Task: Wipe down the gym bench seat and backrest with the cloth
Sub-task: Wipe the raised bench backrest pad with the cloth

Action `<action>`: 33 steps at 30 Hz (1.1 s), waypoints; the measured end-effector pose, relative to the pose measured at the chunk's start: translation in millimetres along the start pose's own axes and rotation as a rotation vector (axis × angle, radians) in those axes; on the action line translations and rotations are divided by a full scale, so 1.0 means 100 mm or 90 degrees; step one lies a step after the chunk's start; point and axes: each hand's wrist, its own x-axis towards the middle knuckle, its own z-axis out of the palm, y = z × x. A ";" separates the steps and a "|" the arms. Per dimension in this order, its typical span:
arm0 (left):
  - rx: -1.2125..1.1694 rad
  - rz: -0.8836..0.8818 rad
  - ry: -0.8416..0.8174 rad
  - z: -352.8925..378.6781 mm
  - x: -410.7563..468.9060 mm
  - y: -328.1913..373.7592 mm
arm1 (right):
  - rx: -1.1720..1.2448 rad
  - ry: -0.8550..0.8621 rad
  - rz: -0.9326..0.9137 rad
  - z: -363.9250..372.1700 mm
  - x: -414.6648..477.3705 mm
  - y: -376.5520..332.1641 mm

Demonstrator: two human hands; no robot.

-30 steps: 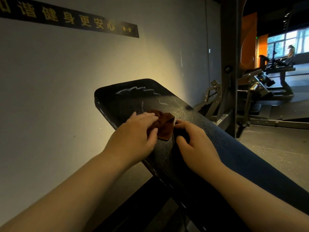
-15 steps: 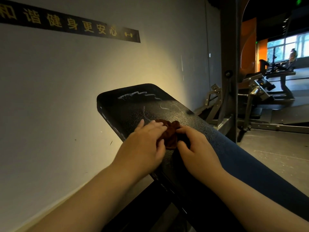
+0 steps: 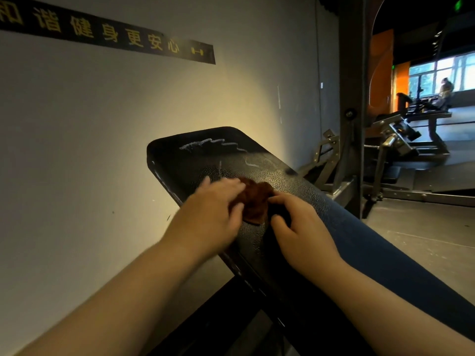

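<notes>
A black padded bench backrest [image 3: 259, 163] slopes up toward the wall, with white chalky marks [image 3: 210, 144] near its top end. A small crumpled brown cloth [image 3: 257, 199] lies on the pad between my two hands. My left hand [image 3: 210, 217] rests on the cloth's left side, fingers laid over it and thumb against its edge. My right hand [image 3: 300, 232] touches the cloth's right edge with its forefinger and thumb, the other fingers curled on the pad. Part of the cloth is hidden under my left fingers.
A pale wall [image 3: 102, 124] with a black banner of gold characters [image 3: 108, 34] stands close on the left. A dark steel upright [image 3: 350, 104] rises right of the bench. Gym machines [image 3: 403, 142] stand further right on a grey floor [image 3: 424, 227].
Both hands and the cloth have slid a little up the pad toward the white marks. The cloth has bunched up tighter between the hands.
</notes>
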 end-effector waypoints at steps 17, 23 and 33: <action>0.014 -0.099 0.067 0.01 0.00 0.07 | -0.015 -0.013 0.005 0.01 0.00 0.04; 0.051 0.005 0.007 0.22 -0.19 0.50 | 0.106 0.031 0.008 0.02 -0.03 0.01; 0.127 -0.146 0.052 0.00 0.14 0.17 | 0.070 0.022 0.006 0.03 -0.02 0.01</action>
